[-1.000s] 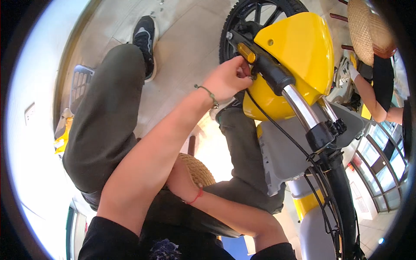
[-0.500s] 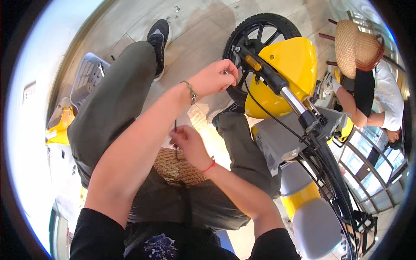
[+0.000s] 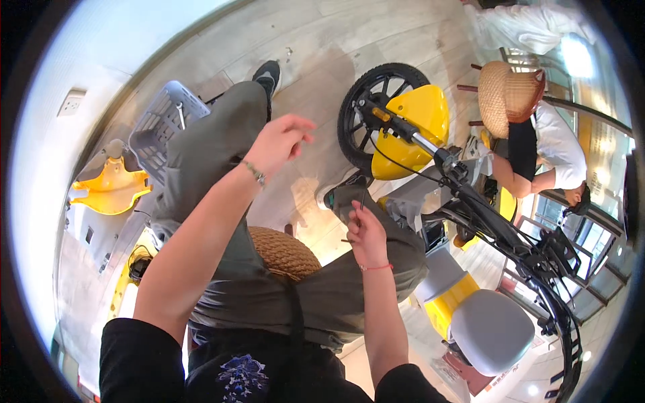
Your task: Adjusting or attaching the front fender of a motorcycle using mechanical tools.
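My left hand (image 3: 282, 144) is raised left of the yellow front fender (image 3: 420, 117), its fingers curled; whatever they may hold is too small to make out. My right hand (image 3: 366, 235) is closed on a thin dark tool (image 3: 363, 200), perhaps a hex key, in front of my right leg. To the right is the bike's front fork (image 3: 420, 140), with an orange reflector, a black cable and a black-tyred wheel (image 3: 353, 138). A woven seat (image 3: 282, 255) shows beneath me, between my thighs.
A grey basket (image 3: 151, 127) with a metal tool stands at the left, near a yellow plastic panel (image 3: 111, 185) and a wall socket (image 3: 72, 102). At the right another person (image 3: 561, 151) sits bent over on a woven chair (image 3: 497, 97). Grey-and-yellow parts (image 3: 490, 329) lie at lower right.
My left hand has drawn back leftward from the fork. My right hand has risen from between my thighs and moved right, now holding the thin tool up. The view has shifted.
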Demonstrator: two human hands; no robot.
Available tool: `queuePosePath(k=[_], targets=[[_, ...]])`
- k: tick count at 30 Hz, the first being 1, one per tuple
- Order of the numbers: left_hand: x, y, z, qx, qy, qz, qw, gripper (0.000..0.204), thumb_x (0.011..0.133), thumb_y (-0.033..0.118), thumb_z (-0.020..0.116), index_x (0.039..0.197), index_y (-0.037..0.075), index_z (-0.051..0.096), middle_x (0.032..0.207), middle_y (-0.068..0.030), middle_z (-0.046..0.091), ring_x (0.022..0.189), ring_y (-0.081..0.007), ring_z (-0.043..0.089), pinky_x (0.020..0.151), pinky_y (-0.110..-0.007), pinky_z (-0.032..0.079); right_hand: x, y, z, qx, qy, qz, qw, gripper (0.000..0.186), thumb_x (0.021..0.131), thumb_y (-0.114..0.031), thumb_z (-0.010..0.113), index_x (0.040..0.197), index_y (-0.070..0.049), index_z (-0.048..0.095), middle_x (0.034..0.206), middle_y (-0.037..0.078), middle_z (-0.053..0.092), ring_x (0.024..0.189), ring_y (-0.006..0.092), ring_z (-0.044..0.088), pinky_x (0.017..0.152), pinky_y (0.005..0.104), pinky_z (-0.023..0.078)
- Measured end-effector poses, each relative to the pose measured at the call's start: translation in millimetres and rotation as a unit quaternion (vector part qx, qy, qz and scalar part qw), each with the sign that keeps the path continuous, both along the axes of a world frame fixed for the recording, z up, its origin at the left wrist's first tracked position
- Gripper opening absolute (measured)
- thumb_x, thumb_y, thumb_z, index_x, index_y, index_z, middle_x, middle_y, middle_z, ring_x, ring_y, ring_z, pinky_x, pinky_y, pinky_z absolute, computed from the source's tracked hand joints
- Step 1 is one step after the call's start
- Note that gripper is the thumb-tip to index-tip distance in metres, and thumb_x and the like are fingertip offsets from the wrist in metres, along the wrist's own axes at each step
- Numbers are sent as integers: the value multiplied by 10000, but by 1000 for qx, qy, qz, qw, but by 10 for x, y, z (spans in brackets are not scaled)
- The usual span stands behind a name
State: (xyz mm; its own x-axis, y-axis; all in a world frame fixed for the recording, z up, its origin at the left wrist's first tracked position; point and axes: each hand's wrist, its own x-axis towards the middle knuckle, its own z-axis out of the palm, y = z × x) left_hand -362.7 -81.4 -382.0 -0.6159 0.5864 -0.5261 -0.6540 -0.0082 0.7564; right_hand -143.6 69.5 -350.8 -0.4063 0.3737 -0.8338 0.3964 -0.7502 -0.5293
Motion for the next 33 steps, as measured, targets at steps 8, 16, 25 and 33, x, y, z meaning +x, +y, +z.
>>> queuePosePath(k=[8, 16, 25, 33], targets=[[555, -596, 191, 8, -75, -11, 997, 217, 857, 41, 430, 1013, 28, 580, 835, -20, 588, 582, -49, 455, 502, -200, 358, 301, 120, 1349, 225, 97, -3, 970, 449, 876, -34, 499, 1306, -53, 371, 1037, 92, 561, 582, 40, 357, 459, 153, 293], [793, -765, 60, -9, -44, -101, 994, 200, 873, 35, 423, 1009, 26, 570, 809, -24, 575, 539, -61, 436, 480, -211, 344, 496, -30, 3314, 267, 456, 24, 849, 298, 964, -188, 397, 1151, 26, 486, 928, 39, 460, 560, 50, 336, 449, 219, 242], [907, -826, 109, 10, 1, -134, 991, 191, 835, 70, 473, 994, 8, 559, 788, -49, 602, 557, -77, 469, 516, -222, 395, 501, -125, 4382, 169, 673, 30, 719, 472, 923, -199, 396, 1342, -3, 298, 1042, 61, 415, 562, 95, 413, 500, 258, 292], [930, -935, 79, 24, 24, -144, 989, 204, 831, 88, 472, 999, 11, 559, 773, -36, 599, 555, -74, 474, 521, -223, 399, 660, -415, 4412, 148, 725, 52, 671, 299, 724, 64, 483, 983, -69, 410, 909, 9, 437, 546, 81, 407, 503, 258, 284]])
